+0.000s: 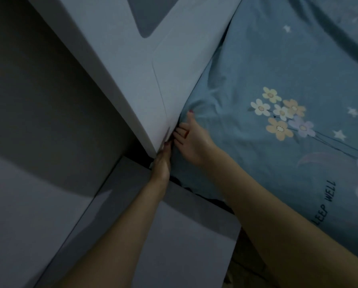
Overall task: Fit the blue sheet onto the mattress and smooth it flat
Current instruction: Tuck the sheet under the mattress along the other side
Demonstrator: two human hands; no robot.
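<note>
Blue sheet (pixel 278 69) floral-printed, creased near headboard (pixel 145 65).

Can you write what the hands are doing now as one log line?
step: tuck corner | left hand: in gap by white panel | right hand: gripping blue sheet | sheet: still wrinkled

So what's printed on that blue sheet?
Flowers in cream, orange and lilac, white stars and dark lettering on the blue sheet, seen in the head view.

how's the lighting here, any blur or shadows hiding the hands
Head view: dim, bluish light, soft overall; the left hand and right hand meet in a dark gap between the white panel and the sheet, so fingertips blur into shadow; wide-angle bending at the edges; no glare.
</note>
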